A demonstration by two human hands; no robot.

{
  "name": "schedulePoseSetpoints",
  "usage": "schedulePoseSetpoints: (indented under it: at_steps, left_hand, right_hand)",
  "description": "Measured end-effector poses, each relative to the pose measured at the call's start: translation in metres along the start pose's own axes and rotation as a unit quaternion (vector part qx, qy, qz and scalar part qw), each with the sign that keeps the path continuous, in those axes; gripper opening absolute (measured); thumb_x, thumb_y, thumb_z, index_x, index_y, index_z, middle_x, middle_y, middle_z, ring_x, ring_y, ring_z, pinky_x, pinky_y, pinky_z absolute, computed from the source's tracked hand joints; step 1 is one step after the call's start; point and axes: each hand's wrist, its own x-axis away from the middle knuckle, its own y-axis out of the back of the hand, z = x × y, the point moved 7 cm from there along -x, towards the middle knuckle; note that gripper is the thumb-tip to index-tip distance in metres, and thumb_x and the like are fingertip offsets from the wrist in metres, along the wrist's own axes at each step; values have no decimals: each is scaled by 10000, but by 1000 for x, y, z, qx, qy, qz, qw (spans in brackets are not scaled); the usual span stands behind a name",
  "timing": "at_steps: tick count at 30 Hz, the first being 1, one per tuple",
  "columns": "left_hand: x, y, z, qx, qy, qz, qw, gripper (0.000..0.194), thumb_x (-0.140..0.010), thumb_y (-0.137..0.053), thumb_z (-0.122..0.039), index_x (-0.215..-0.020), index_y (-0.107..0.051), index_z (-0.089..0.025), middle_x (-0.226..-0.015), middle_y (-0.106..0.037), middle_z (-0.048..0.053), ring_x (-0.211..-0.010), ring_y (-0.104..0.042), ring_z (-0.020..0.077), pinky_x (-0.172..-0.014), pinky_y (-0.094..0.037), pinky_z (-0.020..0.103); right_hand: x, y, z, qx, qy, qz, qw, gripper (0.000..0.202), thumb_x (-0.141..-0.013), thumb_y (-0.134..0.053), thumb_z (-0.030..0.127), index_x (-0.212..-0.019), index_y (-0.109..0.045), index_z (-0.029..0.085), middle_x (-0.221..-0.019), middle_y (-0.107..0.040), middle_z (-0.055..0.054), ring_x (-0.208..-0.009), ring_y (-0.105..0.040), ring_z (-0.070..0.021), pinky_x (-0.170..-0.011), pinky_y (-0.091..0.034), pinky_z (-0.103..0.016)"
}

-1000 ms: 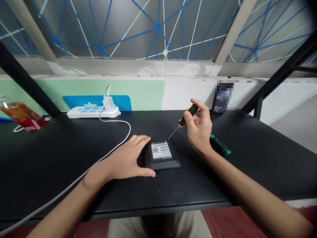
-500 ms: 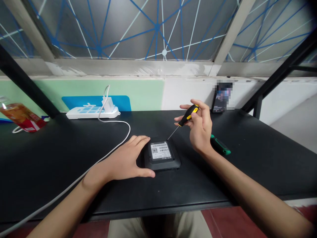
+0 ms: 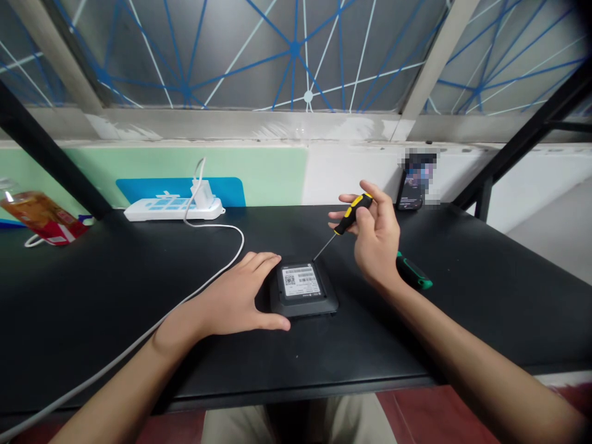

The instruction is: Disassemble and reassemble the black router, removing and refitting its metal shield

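Note:
A black, squarish electronic device (image 3: 327, 301) lies on the table with a white barcode and QR label facing up. My left hand (image 3: 235, 299) braces its left side, fingers at the far corner and thumb along the near edge. In my right hand (image 3: 377, 237) is a screwdriver (image 3: 348, 216) with a black and yellow handle, held slanted. The fingertips and thumb pinch the handle, and other fingers extend past it. The screwdriver's tip meets the device's far right corner; any screw there is too small to make out.
Behind my right wrist lies a green and black tool handle (image 3: 414, 272). A phone (image 3: 411, 185) leans against the wall. At the back left are a white power strip (image 3: 171, 209) with a plugged-in charger, its cable (image 3: 231, 262) crossing the table, and a tilted drink bottle (image 3: 44, 216).
The screwdriver handle has rotated between my right fingers, its yellow patches now facing differently. Its tip stays at the same corner. My left hand and the device hold still.

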Motion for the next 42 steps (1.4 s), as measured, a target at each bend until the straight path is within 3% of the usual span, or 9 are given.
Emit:
schedulePoseSetpoints:
  at_steps: [7,11,15,23,30,34,37,42]
  left_hand:
    - [-1,0,0,6,-2,-2,1000,1017,-754,-683,-754,-1514,-362,-158,-1554,-414,195,-1416,-400,400,-1152,-375,566]
    - [-1,-1,1,4,-1,-1,1000,1040,-753,-667,-780,-1520,-353,-152,-1561,-403,201,-1427,-388,393,-1167,-358,553]
    - [-1,-1,1,3,-4,-3,1000,1023,-756,-659,-783,-1521,-356,-174,-1563,-409,186,-1429,-388,394,-1159,-365,554]
    - [0,-1,2,4,4,3,1000,1040,-749,-678,-767,-1520,-354,-149,-1564,-402,195,-1426,-388,394,-1157,-372,543]
    - [-1,0,1,1,-1,-4,1000,1016,-755,-673,-770,-1514,-364,-169,-1562,-408,183,-1422,-398,390,-1154,-377,529]
    - [-1,0,1,6,-7,-9,1000,1011,-752,-678,-766,-1516,-363,-183,-1557,-418,181,-1415,-406,393,-1148,-379,549]
    - [-1,-1,2,3,-5,-5,1000,1022,-751,-669,-777,-1520,-356,-181,-1559,-412,186,-1421,-398,396,-1153,-373,555]
    - [-1,-1,2,3,3,0,1000,1037,-752,-680,-765,-1523,-355,-152,-1565,-402,190,-1425,-388,396,-1159,-374,549]
  right_hand:
    - [2,-1,2,-1,-7,-3,1000,281,-1005,-467,385,-1277,-520,337,-1220,-659,-61,-858,-745,-164,-701,-680,-346]
    - [-1,5,-2,31,13,-32,999,309,-941,-604,445,-1232,-572,347,-1060,-624,-31,-775,-711,-161,-659,-666,-352]
    - [-4,6,-2,60,58,-34,996,374,-873,-706,423,-1219,-586,346,-1011,-624,-31,-775,-684,-184,-767,-658,-452]
    - [1,-1,1,-13,-17,-2,1000,282,-980,-524,395,-1253,-499,330,-1158,-672,-46,-843,-740,-166,-706,-676,-363]
    - [-2,7,-3,73,43,-37,996,347,-895,-666,455,-1210,-566,348,-1096,-615,-38,-785,-696,-191,-695,-639,-421]
    - [-3,10,-3,106,71,-46,991,342,-907,-655,426,-1229,-580,343,-1037,-632,-40,-779,-669,-203,-722,-623,-454]
    - [-2,8,1,80,56,-31,995,300,-961,-573,374,-1258,-570,335,-1014,-668,-36,-842,-694,-209,-805,-622,-467]
    - [-1,5,3,35,11,-23,999,260,-993,-504,365,-1242,-574,332,-1142,-710,-46,-903,-725,-197,-862,-617,-456]
